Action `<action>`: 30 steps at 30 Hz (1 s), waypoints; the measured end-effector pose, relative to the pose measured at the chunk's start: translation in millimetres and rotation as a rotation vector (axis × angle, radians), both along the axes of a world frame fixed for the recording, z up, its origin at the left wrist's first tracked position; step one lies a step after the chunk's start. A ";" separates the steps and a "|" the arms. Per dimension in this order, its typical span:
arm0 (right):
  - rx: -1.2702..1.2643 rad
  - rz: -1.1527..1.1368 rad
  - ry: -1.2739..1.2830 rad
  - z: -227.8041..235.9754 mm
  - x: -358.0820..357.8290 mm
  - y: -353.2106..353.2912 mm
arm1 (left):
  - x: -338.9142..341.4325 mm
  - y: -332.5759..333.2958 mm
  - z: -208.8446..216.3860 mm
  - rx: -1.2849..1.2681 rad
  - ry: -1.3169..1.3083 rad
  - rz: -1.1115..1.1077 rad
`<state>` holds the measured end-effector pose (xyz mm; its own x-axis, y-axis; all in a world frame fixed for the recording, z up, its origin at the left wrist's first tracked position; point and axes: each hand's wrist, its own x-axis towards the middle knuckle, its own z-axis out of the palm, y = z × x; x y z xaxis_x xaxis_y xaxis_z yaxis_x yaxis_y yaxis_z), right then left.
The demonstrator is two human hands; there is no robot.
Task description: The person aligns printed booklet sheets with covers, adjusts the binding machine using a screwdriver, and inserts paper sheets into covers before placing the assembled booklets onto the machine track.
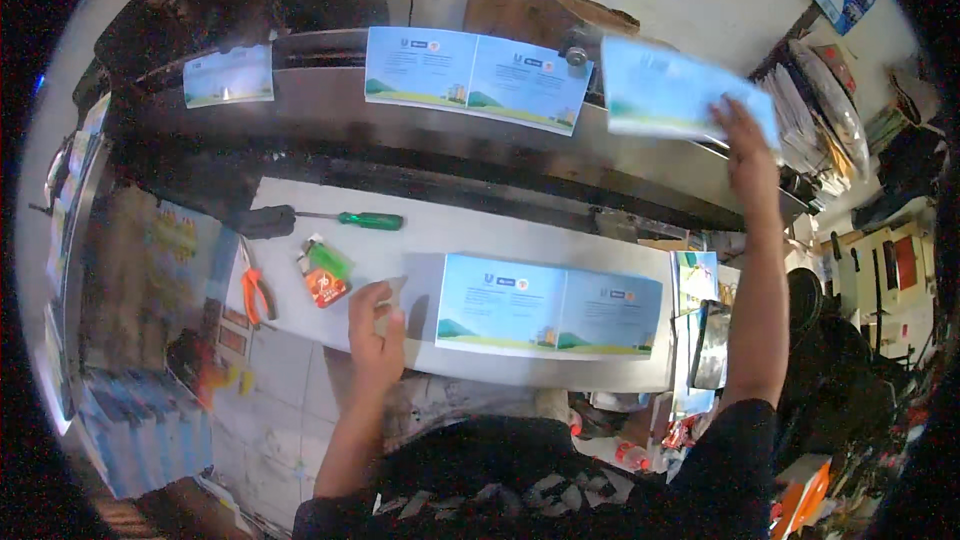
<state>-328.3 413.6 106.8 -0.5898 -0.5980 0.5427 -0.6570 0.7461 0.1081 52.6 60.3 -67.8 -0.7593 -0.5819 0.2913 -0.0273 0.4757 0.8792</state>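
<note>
In front of me a printed sheet (pixel 497 300) lies on the white board, light blue with a green landscape, its right half in shadow. My left hand (pixel 376 340) is just left of it, fingers loosely bent and apart; a small pale bit shows at a fingertip, too blurred to name. My right hand (pixel 745 145) reaches far right and grips a similar printed sheet (pixel 655 90) by its right part, smeared by motion. Another printed sheet (pixel 470 75) rests on the dark machine's ledge, left of the gripped one.
On the white board (pixel 420 215) lie a green-handled screwdriver (pixel 370 221), orange-handled pliers (pixel 257 295) and a small red-green packet (pixel 324 272). The long dark machine bed (pixel 320 120) crosses behind, with a smaller print (pixel 228 76) on it. A stack of blue-white prints (pixel 145 435) stands lower left.
</note>
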 end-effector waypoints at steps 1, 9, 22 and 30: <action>0.077 0.020 -0.058 -23.4 -2.8 7.0 | -1.8 -0.8 3.5 0.003 -0.023 -0.008; 0.210 0.159 -0.611 -57.2 152.4 -65.9 | 7.4 -7.2 2.9 0.014 0.021 -0.001; 0.397 0.337 -1.079 -14.6 219.3 -88.2 | 7.7 -12.1 9.6 -0.094 0.037 -0.009; -1.006 -0.103 -0.911 20.5 -5.1 48.6 | 7.0 -8.4 10.8 0.033 0.108 -0.035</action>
